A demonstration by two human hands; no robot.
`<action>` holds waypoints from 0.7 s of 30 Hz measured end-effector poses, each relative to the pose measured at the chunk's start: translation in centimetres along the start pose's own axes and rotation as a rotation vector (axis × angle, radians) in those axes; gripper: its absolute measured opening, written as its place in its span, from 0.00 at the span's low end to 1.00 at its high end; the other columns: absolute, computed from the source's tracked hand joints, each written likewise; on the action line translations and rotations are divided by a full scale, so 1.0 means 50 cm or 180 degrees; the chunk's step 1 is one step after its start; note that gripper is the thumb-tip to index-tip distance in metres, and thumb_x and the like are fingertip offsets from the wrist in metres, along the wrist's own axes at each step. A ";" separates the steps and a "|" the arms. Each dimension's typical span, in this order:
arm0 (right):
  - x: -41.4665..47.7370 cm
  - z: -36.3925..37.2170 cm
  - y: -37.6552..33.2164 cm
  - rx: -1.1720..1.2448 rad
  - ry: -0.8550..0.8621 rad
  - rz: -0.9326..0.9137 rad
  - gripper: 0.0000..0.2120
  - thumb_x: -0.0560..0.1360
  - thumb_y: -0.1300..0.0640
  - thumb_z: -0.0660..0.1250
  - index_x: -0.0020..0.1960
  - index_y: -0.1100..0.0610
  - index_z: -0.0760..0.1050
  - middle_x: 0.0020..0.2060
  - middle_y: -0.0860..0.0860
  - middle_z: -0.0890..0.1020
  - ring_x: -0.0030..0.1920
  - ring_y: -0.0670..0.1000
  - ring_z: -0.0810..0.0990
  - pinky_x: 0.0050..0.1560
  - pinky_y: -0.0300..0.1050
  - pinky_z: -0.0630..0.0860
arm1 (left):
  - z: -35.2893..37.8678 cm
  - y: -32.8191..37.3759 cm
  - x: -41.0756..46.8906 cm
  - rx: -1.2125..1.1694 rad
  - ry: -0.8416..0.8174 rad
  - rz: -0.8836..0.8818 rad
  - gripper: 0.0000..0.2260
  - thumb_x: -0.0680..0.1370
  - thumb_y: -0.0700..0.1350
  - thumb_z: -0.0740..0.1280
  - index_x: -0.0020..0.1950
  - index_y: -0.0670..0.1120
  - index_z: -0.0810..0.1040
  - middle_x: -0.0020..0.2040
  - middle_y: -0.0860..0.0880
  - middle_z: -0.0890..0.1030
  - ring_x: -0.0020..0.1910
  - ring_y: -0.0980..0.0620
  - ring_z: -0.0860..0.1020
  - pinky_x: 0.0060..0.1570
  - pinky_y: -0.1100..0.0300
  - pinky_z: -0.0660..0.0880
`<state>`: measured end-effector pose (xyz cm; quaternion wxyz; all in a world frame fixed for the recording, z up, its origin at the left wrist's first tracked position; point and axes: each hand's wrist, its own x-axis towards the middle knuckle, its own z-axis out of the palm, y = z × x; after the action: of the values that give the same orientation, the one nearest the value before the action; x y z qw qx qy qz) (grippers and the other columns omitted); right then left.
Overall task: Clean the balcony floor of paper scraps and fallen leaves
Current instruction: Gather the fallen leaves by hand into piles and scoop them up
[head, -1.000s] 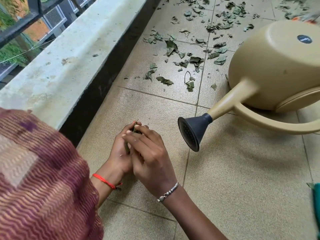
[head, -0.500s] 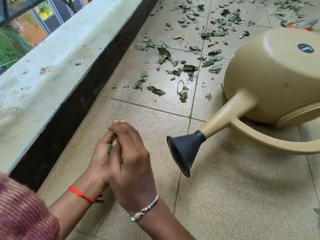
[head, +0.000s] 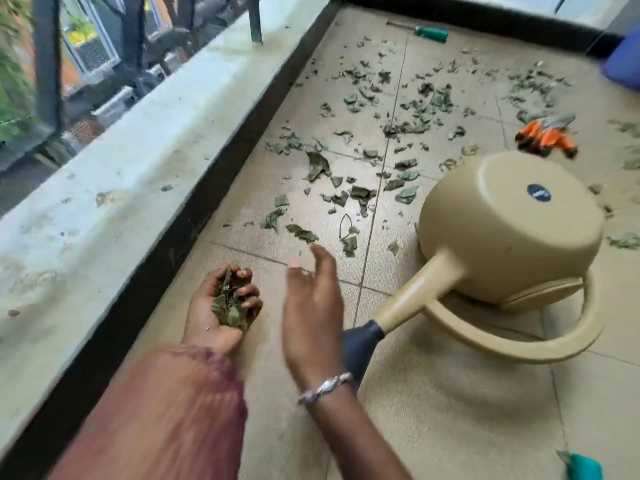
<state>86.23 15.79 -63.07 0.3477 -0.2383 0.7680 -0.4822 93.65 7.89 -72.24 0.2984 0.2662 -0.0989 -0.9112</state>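
Down beside the watering can (head: 502,230), which lies tipped on its side on the tiled floor (head: 433,393), both hands are at work off its spout end. The left hand (head: 207,317) is the farther from the can, palm up, with a clump of leaves (head: 228,308) heaped in the palm. Its fingers (head: 247,292) are curled inward over the clump, fingertips resting on the side of the clump that faces the can. The right hand (head: 311,306) sits between that hand and the can's dark rose (head: 358,344), partly covering it. It is blurred, fingers straight and loosely spread, holding nothing. A silver bracelet (head: 325,388) circles its wrist. Its fingertips (head: 320,252) point at the scattered leaves (head: 360,195), the nearest scrap lying just past them and not touched. These leaves litter the tiles beyond the spout and behind the can. A concrete ledge (head: 138,168) runs along the far side of the hands from the can. Behind the can lies an orange object (head: 545,135), and well beyond it a green-handled screwdriver (head: 431,32).
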 end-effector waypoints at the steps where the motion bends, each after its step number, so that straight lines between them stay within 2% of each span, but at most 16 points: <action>1: -0.016 -0.058 0.017 0.0410 0.0504 0.0118 0.20 0.81 0.53 0.55 0.72 0.52 0.59 0.45 0.47 0.68 0.35 0.36 0.67 0.31 0.21 0.66 | 0.010 0.004 0.001 -0.0082 -0.0011 -0.0042 0.20 0.47 0.40 0.82 0.31 0.46 0.76 0.31 0.51 0.74 0.24 0.57 0.70 0.23 0.67 0.68; 2: -0.010 -0.060 0.000 0.0653 0.0576 0.0253 0.19 0.81 0.55 0.55 0.71 0.55 0.60 0.40 0.45 0.69 0.33 0.34 0.67 0.28 0.25 0.67 | 0.027 0.015 0.007 -0.0160 -0.0006 -0.0013 0.21 0.44 0.40 0.83 0.30 0.45 0.76 0.31 0.51 0.74 0.24 0.56 0.70 0.22 0.66 0.68; 3: 0.013 -0.088 -0.022 0.0478 0.0804 0.0400 0.19 0.81 0.56 0.56 0.71 0.57 0.61 0.36 0.45 0.68 0.33 0.33 0.68 0.26 0.28 0.67 | 0.042 0.024 0.016 -0.0258 -0.0009 0.0010 0.22 0.43 0.40 0.83 0.30 0.45 0.76 0.31 0.50 0.75 0.23 0.56 0.70 0.22 0.66 0.68; 4: 0.028 -0.103 -0.033 0.0385 0.1018 0.0421 0.19 0.80 0.57 0.56 0.70 0.59 0.62 0.35 0.45 0.68 0.34 0.36 0.70 0.24 0.29 0.66 | 0.052 0.030 0.025 -0.0271 -0.0057 0.0009 0.23 0.42 0.40 0.83 0.30 0.45 0.76 0.31 0.50 0.75 0.23 0.55 0.70 0.22 0.67 0.68; 5: 0.044 -0.105 -0.038 0.0409 0.1104 0.0516 0.18 0.80 0.58 0.57 0.68 0.60 0.65 0.37 0.48 0.71 0.40 0.42 0.75 0.24 0.29 0.66 | 0.067 0.039 0.027 -0.0274 -0.0063 -0.0015 0.23 0.42 0.40 0.83 0.30 0.45 0.76 0.31 0.50 0.75 0.23 0.55 0.70 0.22 0.67 0.68; 6: 0.068 -0.112 -0.033 0.0409 0.1231 0.0668 0.15 0.79 0.58 0.58 0.65 0.62 0.68 0.41 0.51 0.73 0.40 0.49 0.76 0.28 0.32 0.66 | 0.077 0.046 0.033 -0.0231 -0.0067 -0.0067 0.22 0.44 0.40 0.83 0.30 0.44 0.76 0.31 0.50 0.76 0.23 0.55 0.71 0.22 0.67 0.68; 7: 0.099 -0.122 -0.025 0.0385 0.1337 0.0828 0.12 0.78 0.58 0.58 0.59 0.63 0.69 0.46 0.55 0.73 0.43 0.54 0.75 0.32 0.39 0.66 | 0.094 0.051 0.031 -0.0193 -0.0004 -0.0109 0.20 0.48 0.40 0.83 0.32 0.44 0.76 0.31 0.49 0.76 0.22 0.55 0.71 0.22 0.67 0.68; 8: 0.130 -0.124 -0.013 0.0324 0.1487 0.0957 0.10 0.77 0.58 0.58 0.54 0.64 0.69 0.48 0.56 0.72 0.45 0.52 0.72 0.33 0.42 0.64 | 0.104 0.055 0.033 -0.0131 0.0144 -0.0118 0.16 0.55 0.41 0.79 0.33 0.44 0.75 0.30 0.50 0.76 0.22 0.55 0.71 0.21 0.68 0.68; 9: 0.151 -0.119 -0.005 0.0345 0.1611 0.1096 0.10 0.76 0.58 0.58 0.53 0.65 0.69 0.51 0.56 0.73 0.49 0.54 0.73 0.36 0.42 0.65 | 0.112 0.061 0.033 -0.0072 0.0337 -0.0106 0.09 0.62 0.43 0.73 0.34 0.44 0.74 0.30 0.50 0.76 0.22 0.55 0.70 0.21 0.68 0.67; 10: 0.167 -0.111 -0.002 0.0433 0.1645 0.1198 0.14 0.76 0.58 0.59 0.55 0.68 0.69 0.56 0.58 0.74 0.54 0.56 0.74 0.42 0.44 0.70 | 0.116 0.064 0.038 -0.0044 0.0437 -0.0094 0.05 0.66 0.44 0.67 0.34 0.44 0.73 0.29 0.50 0.76 0.21 0.56 0.70 0.21 0.69 0.67; 11: 0.186 -0.104 0.004 0.0480 0.1616 0.1282 0.18 0.76 0.58 0.58 0.60 0.69 0.68 0.62 0.61 0.72 0.61 0.59 0.72 0.54 0.48 0.72 | 0.114 0.067 0.044 -0.0055 0.0461 -0.0092 0.04 0.67 0.44 0.63 0.36 0.45 0.72 0.29 0.50 0.75 0.21 0.56 0.70 0.21 0.69 0.67; 12: 0.206 -0.097 0.011 0.0431 0.1582 0.1425 0.22 0.76 0.58 0.58 0.65 0.70 0.64 0.67 0.62 0.66 0.67 0.59 0.66 0.64 0.51 0.67 | 0.110 0.068 0.055 -0.0024 0.0456 -0.0105 0.03 0.68 0.44 0.62 0.37 0.45 0.70 0.28 0.50 0.75 0.21 0.56 0.70 0.22 0.69 0.67; 13: 0.221 -0.092 0.015 0.0316 0.1593 0.1536 0.24 0.78 0.57 0.57 0.68 0.70 0.59 0.71 0.62 0.59 0.72 0.58 0.58 0.70 0.51 0.59 | 0.106 0.071 0.065 0.0022 0.0478 -0.0125 0.03 0.68 0.45 0.62 0.38 0.45 0.69 0.29 0.51 0.75 0.21 0.56 0.70 0.22 0.69 0.67; 14: 0.234 -0.090 0.019 0.0204 0.1675 0.1649 0.26 0.79 0.56 0.57 0.70 0.69 0.54 0.73 0.61 0.53 0.74 0.58 0.51 0.72 0.49 0.53 | 0.099 0.071 0.074 0.0069 0.0494 -0.0153 0.04 0.68 0.45 0.62 0.37 0.46 0.69 0.29 0.51 0.75 0.21 0.56 0.69 0.22 0.69 0.66; 16: 0.266 -0.092 0.038 0.0037 0.1888 0.1819 0.30 0.79 0.53 0.57 0.72 0.69 0.49 0.75 0.61 0.46 0.75 0.58 0.43 0.73 0.49 0.47 | 0.087 0.062 0.093 0.0060 0.0505 -0.0229 0.04 0.66 0.44 0.65 0.36 0.46 0.70 0.29 0.50 0.74 0.21 0.56 0.69 0.21 0.69 0.66; 21: 0.342 -0.109 0.105 -0.0342 0.2597 0.1806 0.33 0.79 0.52 0.58 0.74 0.68 0.48 0.75 0.61 0.48 0.75 0.58 0.43 0.73 0.51 0.42 | 0.078 0.035 0.140 0.0401 0.0612 0.0032 0.06 0.74 0.44 0.59 0.37 0.46 0.68 0.29 0.51 0.73 0.20 0.57 0.68 0.20 0.70 0.62</action>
<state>70.88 9.13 -71.42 0.1237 0.1705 0.8997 -0.3823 87.63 2.38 -71.35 0.2937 0.3701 -0.1282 -0.8720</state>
